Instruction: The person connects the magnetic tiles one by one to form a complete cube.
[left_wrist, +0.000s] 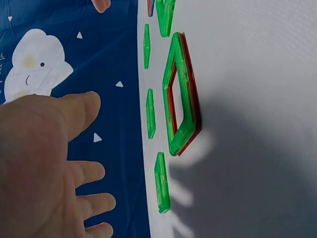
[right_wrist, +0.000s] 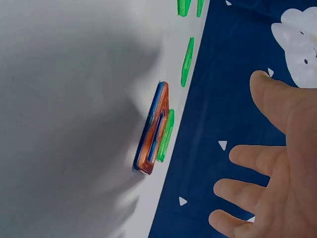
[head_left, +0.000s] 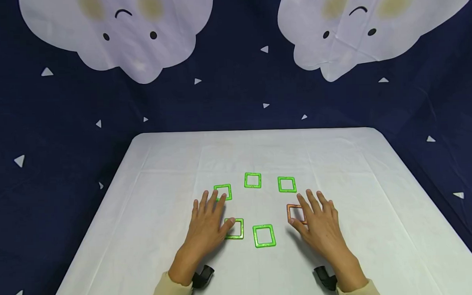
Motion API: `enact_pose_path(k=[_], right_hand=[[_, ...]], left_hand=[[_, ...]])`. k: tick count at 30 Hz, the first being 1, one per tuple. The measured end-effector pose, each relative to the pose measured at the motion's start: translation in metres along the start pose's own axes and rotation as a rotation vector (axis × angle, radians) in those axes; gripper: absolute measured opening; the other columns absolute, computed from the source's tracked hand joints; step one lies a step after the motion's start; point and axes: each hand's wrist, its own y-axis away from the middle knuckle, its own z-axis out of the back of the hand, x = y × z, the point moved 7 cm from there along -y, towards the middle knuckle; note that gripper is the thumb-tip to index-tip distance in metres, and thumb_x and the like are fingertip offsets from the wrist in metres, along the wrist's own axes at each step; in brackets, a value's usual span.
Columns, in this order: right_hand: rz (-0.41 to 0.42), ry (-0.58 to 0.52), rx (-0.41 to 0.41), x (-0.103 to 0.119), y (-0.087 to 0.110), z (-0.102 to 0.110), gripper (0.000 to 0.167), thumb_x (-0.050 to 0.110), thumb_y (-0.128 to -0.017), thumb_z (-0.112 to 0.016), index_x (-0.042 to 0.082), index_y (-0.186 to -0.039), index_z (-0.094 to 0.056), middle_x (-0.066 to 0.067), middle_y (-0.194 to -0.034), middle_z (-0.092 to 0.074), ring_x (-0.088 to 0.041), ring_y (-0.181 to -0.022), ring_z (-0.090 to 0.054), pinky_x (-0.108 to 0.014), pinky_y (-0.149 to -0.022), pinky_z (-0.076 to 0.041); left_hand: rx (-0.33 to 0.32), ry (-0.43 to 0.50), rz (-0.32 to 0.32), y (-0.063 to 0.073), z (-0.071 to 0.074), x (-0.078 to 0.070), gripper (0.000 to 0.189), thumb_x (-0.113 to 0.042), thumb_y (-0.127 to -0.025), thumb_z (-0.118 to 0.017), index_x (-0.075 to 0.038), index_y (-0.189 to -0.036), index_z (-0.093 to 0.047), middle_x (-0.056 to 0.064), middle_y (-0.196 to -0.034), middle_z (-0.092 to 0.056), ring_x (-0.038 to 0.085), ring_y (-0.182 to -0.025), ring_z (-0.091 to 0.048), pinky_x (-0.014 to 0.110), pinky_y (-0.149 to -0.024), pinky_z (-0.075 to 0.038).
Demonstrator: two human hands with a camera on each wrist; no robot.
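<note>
My left hand [head_left: 205, 229] hovers with fingers spread over the near-left green square frame tile [head_left: 242, 229]; in the left wrist view a red square tile [left_wrist: 197, 116] lies under that green one. A far-left green tile [head_left: 230, 191] is partly covered by the fingertips. On the other side my right hand [head_left: 320, 225], fingers apart, hovers beside an orange square tile [head_left: 288, 213] and hides part of it. Beneath the orange one, the right wrist view shows a blue tile [right_wrist: 144, 134]. Neither hand holds anything.
Between the hands lies a near-middle green tile [head_left: 264, 227]. Farther back are a green tile [head_left: 253, 187] and a far-right green tile [head_left: 287, 191]. All rest on a white-covered table [head_left: 163, 202]. A dark blue cloth [head_left: 234, 104] with clouds stands behind.
</note>
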Motion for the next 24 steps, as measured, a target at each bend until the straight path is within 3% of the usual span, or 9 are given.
enact_pose_path(k=[12,24], right_hand=[[-0.010,-0.026,0.069,0.004,0.002,-0.006,0.070,0.040,-0.082,-0.070,0.009,-0.140,-0.045,-0.020,-0.148,-0.037,-0.043,-0.138,-0.024,-0.062,-0.107,-0.017],[0.072,-0.017,0.073,0.017,0.004,-0.013,0.073,0.043,-0.077,-0.074,0.009,-0.136,-0.049,-0.018,-0.142,-0.047,-0.042,-0.136,-0.031,-0.061,-0.106,-0.022]], left_hand=[[0.013,-0.003,-0.037,0.002,-0.006,-0.006,0.068,-0.045,-0.087,-0.060,-0.012,-0.143,-0.040,0.014,-0.151,-0.034,0.039,-0.143,-0.021,0.061,-0.112,-0.018],[0.079,0.036,-0.073,0.008,-0.013,-0.009,0.070,-0.048,-0.088,-0.058,-0.013,-0.144,-0.038,0.012,-0.152,-0.033,0.040,-0.144,-0.019,0.060,-0.113,-0.017]])
